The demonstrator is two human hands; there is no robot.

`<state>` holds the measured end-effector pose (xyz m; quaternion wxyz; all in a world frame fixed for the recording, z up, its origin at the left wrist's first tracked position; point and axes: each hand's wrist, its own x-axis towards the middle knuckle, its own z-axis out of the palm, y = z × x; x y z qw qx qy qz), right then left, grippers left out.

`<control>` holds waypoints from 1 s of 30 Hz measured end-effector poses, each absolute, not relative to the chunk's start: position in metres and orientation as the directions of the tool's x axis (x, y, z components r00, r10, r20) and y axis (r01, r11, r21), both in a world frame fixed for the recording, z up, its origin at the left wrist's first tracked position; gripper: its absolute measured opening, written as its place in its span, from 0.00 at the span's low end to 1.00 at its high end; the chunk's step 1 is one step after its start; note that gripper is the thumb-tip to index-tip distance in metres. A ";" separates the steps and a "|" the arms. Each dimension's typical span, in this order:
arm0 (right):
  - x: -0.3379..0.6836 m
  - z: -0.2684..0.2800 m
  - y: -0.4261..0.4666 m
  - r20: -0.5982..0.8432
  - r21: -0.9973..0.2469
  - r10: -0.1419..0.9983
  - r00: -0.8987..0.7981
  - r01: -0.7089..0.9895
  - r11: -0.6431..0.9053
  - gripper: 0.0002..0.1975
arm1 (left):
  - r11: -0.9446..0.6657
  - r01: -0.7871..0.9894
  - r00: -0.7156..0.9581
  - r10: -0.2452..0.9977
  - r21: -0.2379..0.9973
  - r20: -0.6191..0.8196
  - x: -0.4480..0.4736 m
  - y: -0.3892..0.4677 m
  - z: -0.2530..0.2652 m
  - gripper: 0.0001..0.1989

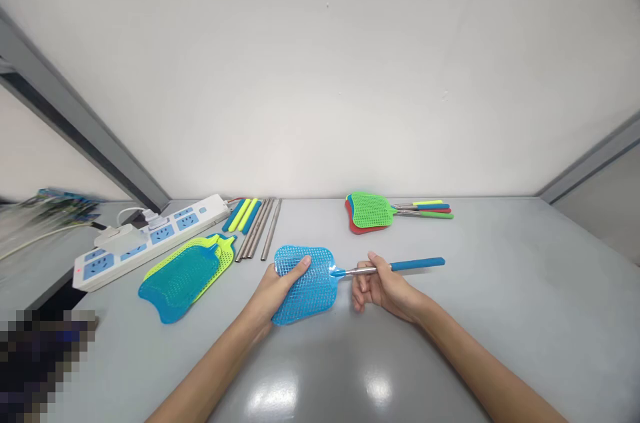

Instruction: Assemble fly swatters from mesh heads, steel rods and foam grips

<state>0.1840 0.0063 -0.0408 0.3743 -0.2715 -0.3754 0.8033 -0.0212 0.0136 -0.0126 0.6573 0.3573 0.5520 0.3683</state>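
A blue fly swatter is held level above the table, its mesh head at the left and its blue grip pointing right. My left hand pinches the left edge of the head, thumb on top and the other fingers hidden underneath. On the metal rod, close to the blue grip, my right hand is closed, thumb across the rod and fingers curled below it. Several finished swatters in green, red and other colours lie stacked farther back, right of the middle.
Blue and yellow swatter heads lie overlapped at the left. Behind them are several metal tubes and blue and yellow grips. A white power strip with plugs runs along the left edge. A wall closes off the back.
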 end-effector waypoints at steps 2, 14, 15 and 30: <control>0.184 -0.042 0.007 -0.159 -0.808 0.806 -0.571 -0.393 -0.438 0.27 | 0.489 -0.102 0.124 0.870 0.866 -0.477 -0.020 0.013 -0.010 0.21; 0.184 -0.036 0.006 -0.262 -0.821 0.815 -0.516 -0.324 -0.469 0.26 | 0.536 -0.135 0.141 0.843 0.834 -0.519 -0.021 0.015 -0.002 0.21; 0.184 -0.037 0.007 -0.267 -0.820 0.819 -0.508 -0.327 -0.470 0.26 | 0.534 -0.134 0.137 0.845 0.835 -0.518 -0.020 0.015 -0.001 0.21; 0.183 -0.042 0.009 -0.282 -0.812 0.848 -0.448 -0.360 -0.460 0.24 | 0.513 -0.155 0.170 0.856 0.844 -0.489 -0.023 0.017 -0.008 0.21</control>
